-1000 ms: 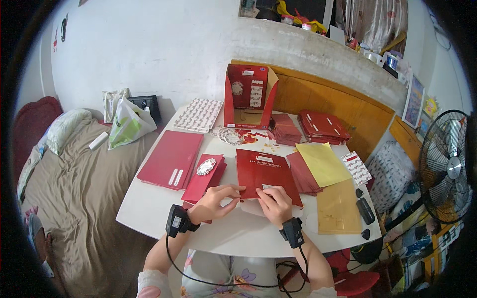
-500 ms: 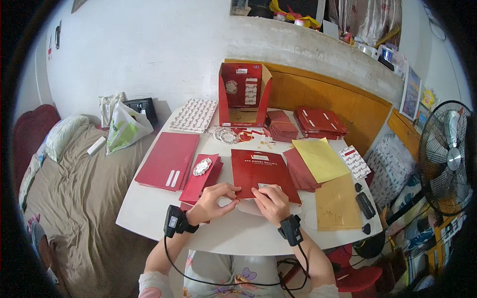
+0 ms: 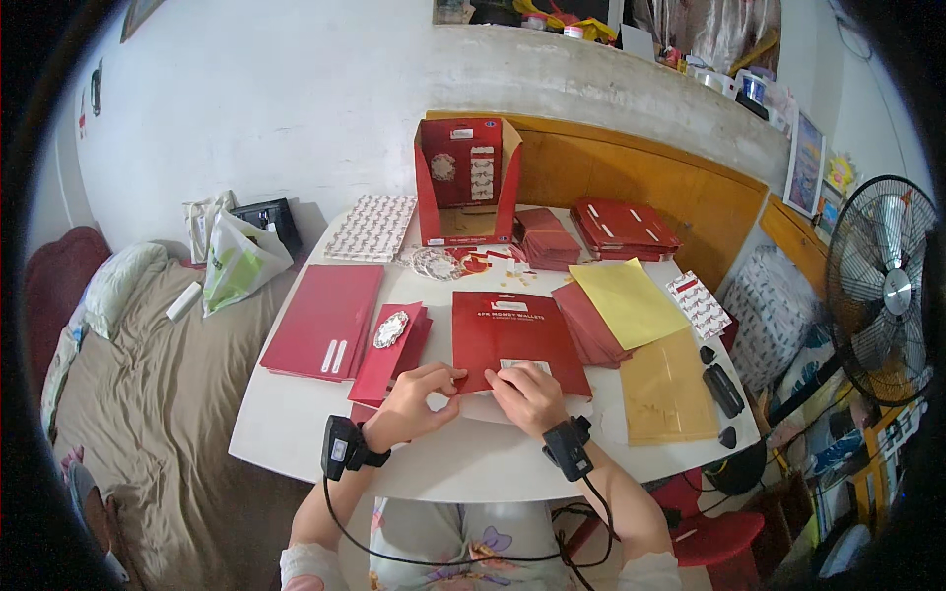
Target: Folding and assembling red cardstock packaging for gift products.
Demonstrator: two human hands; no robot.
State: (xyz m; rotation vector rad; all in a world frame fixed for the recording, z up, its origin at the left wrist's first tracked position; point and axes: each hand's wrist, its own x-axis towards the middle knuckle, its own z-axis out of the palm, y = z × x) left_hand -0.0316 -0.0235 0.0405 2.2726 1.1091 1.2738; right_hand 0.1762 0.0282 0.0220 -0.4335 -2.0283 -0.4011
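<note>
1. At the near half of a white worktop (image 3: 453, 478), we find a flat red packet (image 3: 517, 330) front and center, a folded red card (image 3: 371, 372) with a pale oval ornament (image 3: 391, 330) to its left and fanned red envelopes (image 3: 588, 320) to its right.
2. The left hand (image 3: 412, 404) curves into a ring, its fingertips at the packet's near left corner; we cannot tell whether they pinch it.
3. The right hand (image 3: 532, 402), apart from the left, appears clamped on the packet's near edge by thumb and curled fingers.
4. We judge the step in hand to be close fingertip work along that near edge, perhaps at its opening or fold.
5. The next move, in our view, calls for a steady right hand and a light left touch, so the corner does not crease.
6. Beyond, we note a red display box (image 3: 428, 202) and stacked glossy red packs (image 3: 626, 225) at the far side.
</note>
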